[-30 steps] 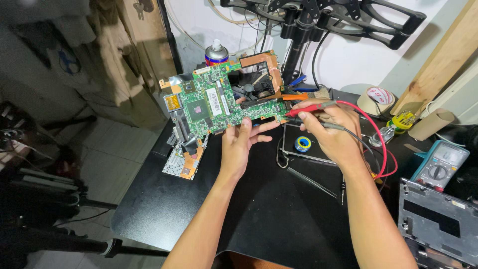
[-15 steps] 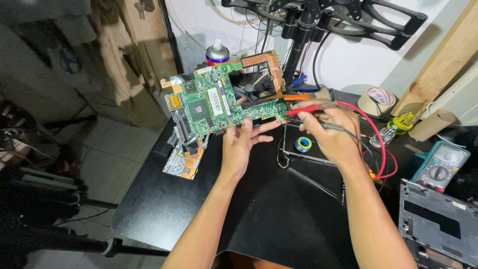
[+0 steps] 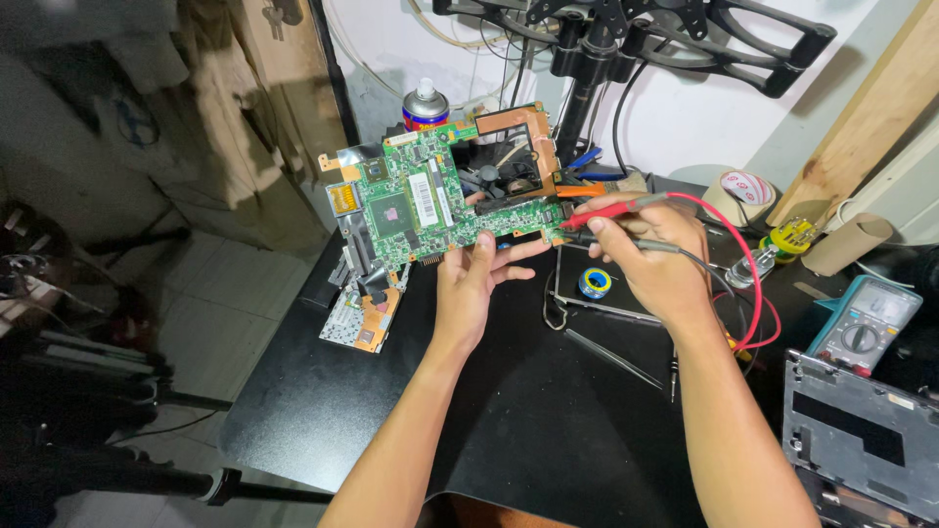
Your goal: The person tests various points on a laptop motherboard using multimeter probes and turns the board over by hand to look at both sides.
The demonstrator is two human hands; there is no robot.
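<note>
My left hand [image 3: 476, 281] holds a green laptop circuit board [image 3: 421, 200] tilted up above the black table [image 3: 548, 420], gripping its lower edge. A copper heat pipe frame [image 3: 518, 122] sits at the board's upper right. My right hand [image 3: 650, 259] grips two multimeter probes, a red probe [image 3: 611, 207] and a black probe [image 3: 626, 242], with their tips at the board's right edge. Red lead wire [image 3: 748, 284] loops to the right of that hand.
A teal multimeter [image 3: 863, 328] lies at the right, a grey laptop panel [image 3: 861, 435] below it. A solder reel [image 3: 594, 284], tweezers [image 3: 611, 357], a small circuit board [image 3: 360, 315], a spray can [image 3: 425, 106], tape roll [image 3: 745, 188] and monitor arm [image 3: 626, 29] surround the work spot.
Both hands and the board stay almost in place; the probe tips shift slightly along the board's right edge.
</note>
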